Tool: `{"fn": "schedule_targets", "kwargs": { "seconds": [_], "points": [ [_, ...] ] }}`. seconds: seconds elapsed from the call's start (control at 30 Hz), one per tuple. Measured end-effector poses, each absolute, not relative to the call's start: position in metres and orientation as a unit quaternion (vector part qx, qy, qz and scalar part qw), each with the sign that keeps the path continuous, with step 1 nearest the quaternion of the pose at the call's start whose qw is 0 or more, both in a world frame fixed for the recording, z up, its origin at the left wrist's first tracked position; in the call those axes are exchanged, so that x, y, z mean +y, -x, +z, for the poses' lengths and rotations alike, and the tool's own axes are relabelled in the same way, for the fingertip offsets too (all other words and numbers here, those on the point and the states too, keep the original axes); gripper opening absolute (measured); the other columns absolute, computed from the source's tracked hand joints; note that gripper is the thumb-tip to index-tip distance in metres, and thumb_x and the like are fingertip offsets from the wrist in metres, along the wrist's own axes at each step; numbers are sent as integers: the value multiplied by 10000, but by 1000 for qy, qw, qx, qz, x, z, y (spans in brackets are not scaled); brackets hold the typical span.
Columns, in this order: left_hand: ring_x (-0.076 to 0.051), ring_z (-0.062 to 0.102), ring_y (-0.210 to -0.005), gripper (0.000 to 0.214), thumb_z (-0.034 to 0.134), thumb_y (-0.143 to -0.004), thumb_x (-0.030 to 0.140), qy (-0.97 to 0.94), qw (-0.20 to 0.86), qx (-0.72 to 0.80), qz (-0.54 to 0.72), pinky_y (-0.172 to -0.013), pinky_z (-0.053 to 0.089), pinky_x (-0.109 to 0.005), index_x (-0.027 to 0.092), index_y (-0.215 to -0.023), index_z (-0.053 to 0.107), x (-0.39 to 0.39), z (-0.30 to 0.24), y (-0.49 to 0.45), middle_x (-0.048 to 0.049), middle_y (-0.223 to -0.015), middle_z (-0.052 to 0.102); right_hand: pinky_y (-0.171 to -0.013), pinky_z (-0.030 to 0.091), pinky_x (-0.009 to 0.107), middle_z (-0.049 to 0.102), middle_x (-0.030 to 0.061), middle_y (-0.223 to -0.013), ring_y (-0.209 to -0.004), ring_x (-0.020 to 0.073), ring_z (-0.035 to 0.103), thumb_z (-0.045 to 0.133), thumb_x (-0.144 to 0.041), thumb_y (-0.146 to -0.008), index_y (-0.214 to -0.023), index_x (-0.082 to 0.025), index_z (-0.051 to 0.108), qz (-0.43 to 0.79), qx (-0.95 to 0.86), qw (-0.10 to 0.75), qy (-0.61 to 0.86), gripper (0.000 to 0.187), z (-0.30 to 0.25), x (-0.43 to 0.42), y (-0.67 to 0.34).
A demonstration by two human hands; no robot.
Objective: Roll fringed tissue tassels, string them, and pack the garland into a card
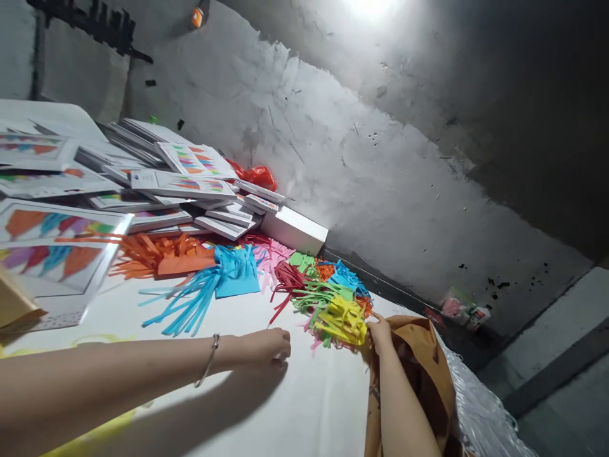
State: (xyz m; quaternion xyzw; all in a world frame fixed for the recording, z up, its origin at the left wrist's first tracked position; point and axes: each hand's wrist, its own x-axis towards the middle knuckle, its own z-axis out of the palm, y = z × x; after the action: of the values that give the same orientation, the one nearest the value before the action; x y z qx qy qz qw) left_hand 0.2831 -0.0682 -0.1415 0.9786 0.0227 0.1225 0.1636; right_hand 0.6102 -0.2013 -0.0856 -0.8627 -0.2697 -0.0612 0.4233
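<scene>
My left hand (267, 349), a silver bracelet at its wrist, is over the white tabletop (309, 393) with its fingers curled in. Whatever they may hold is hidden. Dark red fringed paper (288, 279) trails a strip close to its knuckles. Farther right, the fingers of my right hand (379, 334) are closed at the edge of a yellow fringed paper tassel (343, 319). Beneath and behind the yellow one lie green fringes (323, 294) and pink ones. A blue tassel (238, 271) and an orange tassel (185, 259) are spread out to the left.
Flat packages with printed bunting pictures (185, 184) are heaped at the back left, beside a white box (295, 230). A brown bag (423, 355) stands against my right forearm, with clear plastic (480, 406) beyond it. A grey wall rises behind the table.
</scene>
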Motion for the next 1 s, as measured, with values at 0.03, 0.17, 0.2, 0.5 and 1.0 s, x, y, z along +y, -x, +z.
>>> {"fn": "schedule_targets", "kwargs": {
  "seconds": [0.03, 0.17, 0.2, 0.5, 1.0],
  "points": [
    [-233, 677, -836, 177, 676, -702, 75, -977, 169, 26, 126, -733, 526, -273, 194, -830, 707, -64, -140, -281, -72, -941, 709, -833, 577, 392, 637, 69, -1200, -986, 195, 660, 628, -375, -963, -1221, -181, 602, -64, -270, 453, 847, 324, -74, -198, -615],
    [-233, 683, -842, 196, 630, -754, 96, -972, 187, 45, 137, -745, 532, -275, 185, -908, 712, -52, -135, -277, -89, -974, 706, -858, 571, 415, 622, 78, -1235, -1022, 209, 653, 624, -382, -965, -1258, -179, 582, -101, -258, 539, 795, 360, -11, -194, -645],
    [-231, 683, -843, 202, 614, -770, 105, -970, 191, 49, 140, -747, 532, -276, 182, -929, 712, -51, -134, -277, -94, -993, 704, -873, 566, 426, 611, 82, -1260, -1045, 216, 647, 623, -383, -965, -1276, -182, 572, -116, -254, 548, 788, 373, 2, -196, -651],
    [-215, 643, -764, 131, 587, -738, 83, -970, 198, 42, 135, -685, 509, -262, 185, -696, 656, -53, -137, -267, -71, -860, 684, -848, 571, 388, 635, 71, -1218, -999, 195, 654, 631, -367, -961, -1202, -190, 618, -1, -334, 344, 878, 299, -57, -246, -609],
    [-248, 666, -906, 147, 687, -787, 110, -965, 193, 23, 178, -794, 524, -313, 187, -909, 714, -77, -108, -360, -88, -1005, 709, -948, 530, 454, 598, 85, -1302, -1120, 227, 618, 621, -366, -967, -1238, -198, 603, -90, -484, 164, 855, 320, -73, -169, -572]
  ]
}}
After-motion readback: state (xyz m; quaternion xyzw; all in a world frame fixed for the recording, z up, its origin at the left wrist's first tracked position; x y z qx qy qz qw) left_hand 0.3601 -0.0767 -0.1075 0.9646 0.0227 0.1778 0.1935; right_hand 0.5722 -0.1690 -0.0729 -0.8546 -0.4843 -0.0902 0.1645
